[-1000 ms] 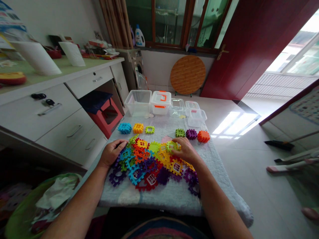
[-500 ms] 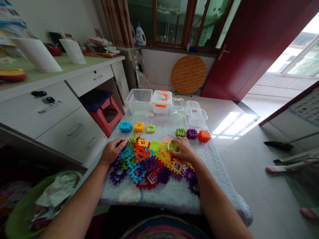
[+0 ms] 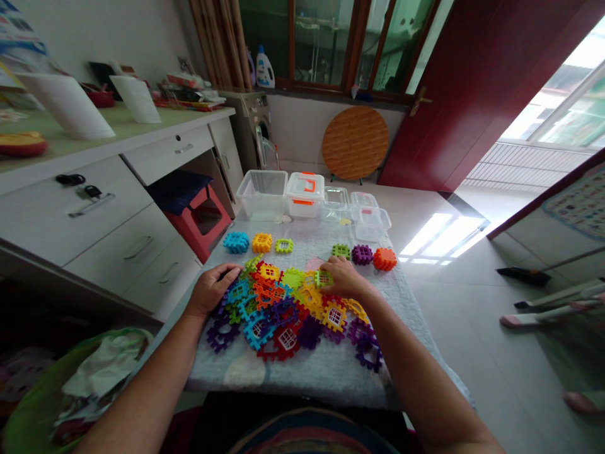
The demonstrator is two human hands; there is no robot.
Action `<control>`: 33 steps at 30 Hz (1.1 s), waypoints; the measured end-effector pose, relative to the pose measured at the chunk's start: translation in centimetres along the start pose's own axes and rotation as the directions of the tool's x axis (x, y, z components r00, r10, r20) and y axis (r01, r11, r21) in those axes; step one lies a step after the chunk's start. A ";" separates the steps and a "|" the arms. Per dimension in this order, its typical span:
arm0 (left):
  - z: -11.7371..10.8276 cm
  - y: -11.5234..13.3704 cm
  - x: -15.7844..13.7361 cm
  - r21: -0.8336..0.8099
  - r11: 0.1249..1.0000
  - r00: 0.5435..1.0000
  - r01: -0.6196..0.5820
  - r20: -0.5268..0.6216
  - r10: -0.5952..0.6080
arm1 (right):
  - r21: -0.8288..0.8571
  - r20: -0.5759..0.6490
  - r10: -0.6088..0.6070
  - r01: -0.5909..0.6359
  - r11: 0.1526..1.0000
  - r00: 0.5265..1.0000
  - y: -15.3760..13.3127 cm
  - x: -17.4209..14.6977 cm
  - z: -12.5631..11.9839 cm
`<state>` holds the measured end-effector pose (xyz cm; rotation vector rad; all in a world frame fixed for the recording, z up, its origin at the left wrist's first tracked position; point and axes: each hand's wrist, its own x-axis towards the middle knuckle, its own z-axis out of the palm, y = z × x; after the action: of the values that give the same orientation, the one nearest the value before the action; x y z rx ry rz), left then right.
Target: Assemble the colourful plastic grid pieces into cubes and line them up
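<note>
A heap of colourful plastic interlocking building blocks (image 3: 283,311) lies on the cloth-covered table between my hands. At its left edge rests my left hand (image 3: 213,289), fingers curled and pressed together beside a lime-green block; what they hold, if anything, is hidden. My right hand (image 3: 346,277) pinches a lime-green window block (image 3: 323,278) at the heap's upper right. Behind the heap stand small stacks: blue blocks (image 3: 236,242), yellow blocks (image 3: 261,242), a lime window block (image 3: 284,246), green blocks (image 3: 341,251), purple blocks (image 3: 362,254) and orange blocks (image 3: 385,258).
Along the table's far edge stand an open clear bin (image 3: 263,195), a lidded clear box (image 3: 305,194) with orange clips, and smaller clear containers (image 3: 373,221). A red stool (image 3: 203,214) and white drawers (image 3: 94,221) are at the left. A laundry basket (image 3: 28,416) sits lower left.
My right hand has shifted slightly, its fingers now closer over the lime-green window block. Its forearm has swung right, uncovering more purple and yellow blocks. My left hand stays in place.
</note>
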<state>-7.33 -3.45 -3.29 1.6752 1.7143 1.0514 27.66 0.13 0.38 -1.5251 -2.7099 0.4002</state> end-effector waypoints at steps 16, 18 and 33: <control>0.0 -0.5 0.1 -0.004 1.000 1.000 0.002 0.020 -0.002 | -0.085 -0.160 0.047 -0.061 0.995 0.986 0.9 4.2 -3.3; 0.0 -0.6 0.1 -0.007 1.000 1.000 0.006 0.021 -0.006 | -0.115 -0.141 0.071 -0.088 0.989 0.987 1.4 5.6 -3.6; 0.0 -0.8 0.1 -0.005 1.000 1.000 0.013 0.016 -0.013 | -0.015 -0.149 0.138 -0.142 0.990 0.979 5.3 7.8 -5.4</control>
<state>-7.82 -3.27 -3.92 1.6625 1.7087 1.0328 28.65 10.51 3.54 -1.6855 -2.5159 0.2436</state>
